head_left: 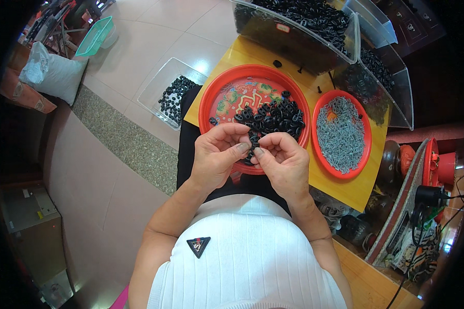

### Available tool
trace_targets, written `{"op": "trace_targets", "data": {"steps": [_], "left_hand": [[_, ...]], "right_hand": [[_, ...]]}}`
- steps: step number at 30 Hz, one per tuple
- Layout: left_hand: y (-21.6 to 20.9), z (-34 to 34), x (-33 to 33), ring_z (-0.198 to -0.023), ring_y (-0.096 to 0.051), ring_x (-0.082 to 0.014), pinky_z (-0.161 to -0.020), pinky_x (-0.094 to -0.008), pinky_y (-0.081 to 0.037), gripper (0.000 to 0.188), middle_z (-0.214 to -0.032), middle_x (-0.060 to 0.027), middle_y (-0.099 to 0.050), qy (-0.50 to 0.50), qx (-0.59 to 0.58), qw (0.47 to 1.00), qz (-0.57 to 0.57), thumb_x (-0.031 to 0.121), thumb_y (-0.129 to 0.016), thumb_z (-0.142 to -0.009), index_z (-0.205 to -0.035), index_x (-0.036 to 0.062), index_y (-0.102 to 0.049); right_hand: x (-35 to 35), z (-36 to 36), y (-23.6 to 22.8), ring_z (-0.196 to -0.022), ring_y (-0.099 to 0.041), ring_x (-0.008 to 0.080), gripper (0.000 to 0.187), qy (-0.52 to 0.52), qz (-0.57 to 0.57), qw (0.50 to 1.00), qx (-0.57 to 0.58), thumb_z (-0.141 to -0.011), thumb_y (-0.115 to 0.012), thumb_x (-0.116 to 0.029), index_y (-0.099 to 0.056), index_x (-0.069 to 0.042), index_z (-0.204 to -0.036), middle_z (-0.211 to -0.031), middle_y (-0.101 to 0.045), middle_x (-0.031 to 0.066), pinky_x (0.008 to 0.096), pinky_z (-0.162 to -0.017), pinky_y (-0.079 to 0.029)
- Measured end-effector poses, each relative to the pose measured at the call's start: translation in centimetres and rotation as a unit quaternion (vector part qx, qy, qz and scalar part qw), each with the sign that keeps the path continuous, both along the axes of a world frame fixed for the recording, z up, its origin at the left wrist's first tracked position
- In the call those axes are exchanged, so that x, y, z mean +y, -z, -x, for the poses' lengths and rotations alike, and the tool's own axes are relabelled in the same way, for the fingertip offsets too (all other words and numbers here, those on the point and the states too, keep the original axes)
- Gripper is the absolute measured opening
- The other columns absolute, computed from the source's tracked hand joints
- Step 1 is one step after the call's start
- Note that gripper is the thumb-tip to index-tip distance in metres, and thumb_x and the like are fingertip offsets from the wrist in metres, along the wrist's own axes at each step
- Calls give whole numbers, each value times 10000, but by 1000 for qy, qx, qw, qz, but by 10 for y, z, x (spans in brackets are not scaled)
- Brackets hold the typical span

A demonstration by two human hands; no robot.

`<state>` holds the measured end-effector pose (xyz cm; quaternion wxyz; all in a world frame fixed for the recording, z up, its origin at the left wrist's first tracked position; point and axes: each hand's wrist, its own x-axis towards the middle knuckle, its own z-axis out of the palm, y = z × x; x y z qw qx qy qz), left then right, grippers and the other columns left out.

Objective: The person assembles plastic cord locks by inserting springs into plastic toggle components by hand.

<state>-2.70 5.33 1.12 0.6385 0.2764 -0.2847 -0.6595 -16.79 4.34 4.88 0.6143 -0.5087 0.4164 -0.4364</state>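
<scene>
Over the near side of a round red tray point(205, 98), my left hand point(219, 152) and my right hand point(284, 162) are close together, thumbs and forefingers pinched. A small black plastic piece point(252, 146) shows between the fingertips; its exact shape is mostly hidden. Just beyond my fingers lies a heap of similar glossy black pieces point(278, 117), some with holes through them. To the right, a red oval tray point(368, 141) is full of small grey screws point(340, 139), with an orange thing point(331, 117) among them.
Both trays rest on a yellow board point(232, 54). Clear bins point(294, 33) of black parts stand at its far side, near a few loose black pieces point(277, 64). Left on the floor is a clear box point(157, 82) with black parts. A white sack point(62, 77) and green basket point(95, 36) lie farther left.
</scene>
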Motion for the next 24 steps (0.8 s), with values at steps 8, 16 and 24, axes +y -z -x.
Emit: {"op": "trace_targets", "data": {"steps": [8, 16, 24], "left_hand": [[1, -1, 0, -753, -552, -109, -673, -211, -466, 273, -840, -70, -569, -8, -24, 1000, 1, -44, -595, -752, -1017, -35, -531], [-2, 1, 1, -747, -557, -93, -675, -200, -466, 229, -828, -60, -588, -54, -145, 987, 38, -58, -615, -733, -955, -33, -562], [4, 1, -7, -737, -575, -105, -676, -215, -477, 197, -824, -63, -599, 14, -179, 984, 10, -67, -589, -746, -939, -43, -560]], "right_hand": [[0, -3, 1, -712, -568, 74, 112, 13, 15, 999, 25, -783, -543, 49, -520, 23, -890, -805, -567, 32, 199, -628, -487], [2, -4, 19, -667, -571, 80, 64, 57, 104, 986, 114, -749, -579, 50, -560, 19, -801, -747, -567, 49, 199, -561, -471], [-3, 2, 23, -645, -574, 78, 72, 27, 72, 994, 72, -796, -542, 47, -539, 16, -861, -736, -579, 42, 194, -579, -487]]}}
